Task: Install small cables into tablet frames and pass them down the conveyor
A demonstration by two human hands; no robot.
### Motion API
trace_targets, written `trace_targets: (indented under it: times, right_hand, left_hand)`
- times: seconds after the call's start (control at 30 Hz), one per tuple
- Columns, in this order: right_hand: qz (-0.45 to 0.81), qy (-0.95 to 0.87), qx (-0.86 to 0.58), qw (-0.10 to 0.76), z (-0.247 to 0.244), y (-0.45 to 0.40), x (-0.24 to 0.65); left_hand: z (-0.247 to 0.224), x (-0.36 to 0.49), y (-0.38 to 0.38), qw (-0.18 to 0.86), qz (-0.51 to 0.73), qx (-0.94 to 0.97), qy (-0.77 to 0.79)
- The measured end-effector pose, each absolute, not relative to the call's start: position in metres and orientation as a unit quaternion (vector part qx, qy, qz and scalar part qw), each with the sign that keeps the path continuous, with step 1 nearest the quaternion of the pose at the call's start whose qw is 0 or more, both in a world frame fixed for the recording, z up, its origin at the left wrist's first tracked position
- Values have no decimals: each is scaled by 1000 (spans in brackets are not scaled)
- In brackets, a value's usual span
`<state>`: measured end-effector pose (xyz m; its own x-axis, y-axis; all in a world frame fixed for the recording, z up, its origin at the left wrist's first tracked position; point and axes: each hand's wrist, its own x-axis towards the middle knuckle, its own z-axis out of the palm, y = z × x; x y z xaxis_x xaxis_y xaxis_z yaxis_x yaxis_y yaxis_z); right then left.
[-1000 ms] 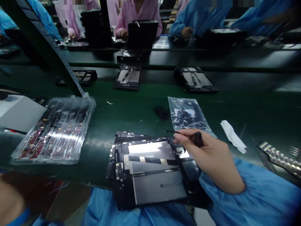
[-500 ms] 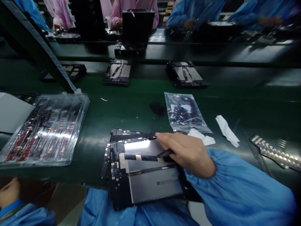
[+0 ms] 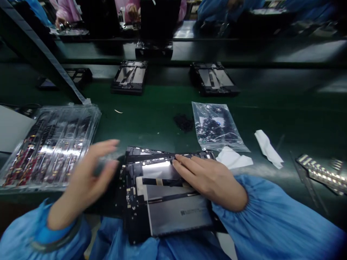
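Two opened tablets, one over the other, lie stacked at the table's near edge, overhanging toward my lap. The upper tablet [image 3: 179, 213] shows a large silver battery area, dark ribbon cables and a black frame with small boards. Part of the lower tablet [image 3: 135, 151] shows behind its top edge. My right hand [image 3: 210, 178] lies across the upper tablet's right side, fingers stretched out and fingertips on it near the top edge; its palm side is hidden. Blurred by motion, my left hand [image 3: 86, 177] is in the air left of the tablets, thumb and fingers apart, holding nothing.
A clear plastic tray [image 3: 93, 126] of small parts stands left. Beyond the tablets lie a small dark heap [image 3: 183, 122], a clear bag [image 3: 221, 126] of black pieces, and white papers [image 3: 268, 148]. More tablets [image 3: 131, 77] sit farther back; co-workers' hands [image 3: 132, 12] show beyond.
My left hand has come up from the lower left corner toward the tablets. My right hand has flattened on the upper tablet; the dark pointed thing under it no longer shows clearly.
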<state>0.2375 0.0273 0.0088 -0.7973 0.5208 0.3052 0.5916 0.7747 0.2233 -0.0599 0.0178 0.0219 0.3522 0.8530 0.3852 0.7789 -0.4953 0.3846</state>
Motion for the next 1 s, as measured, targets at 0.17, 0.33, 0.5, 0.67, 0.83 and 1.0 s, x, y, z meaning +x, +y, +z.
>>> trace_targets:
  times: [0.17,0.33,0.5,0.67,0.83,1.0]
  right_hand:
    - [-147,-934,-306,110,7,28,235]
    - [-139,-932,-311,128,8,26,236]
    - [-74,-930,-333,138,16,17,250]
    - [-86,-923,-351,130,15,8,264]
    - [-145,-913,-350,150,4,9,267]
    - [-154,-912,-348,150,1,11,265]
  left_hand:
    - [3,8,41,100,159,941,281]
    - [-8,18,49,87,123,955,256]
    - [-7,16,50,95,124,954,258]
    - [-7,18,50,70,121,960,244]
    - [-6,20,49,42,117,962,242]
    - [-5,22,48,25,117,964,237]
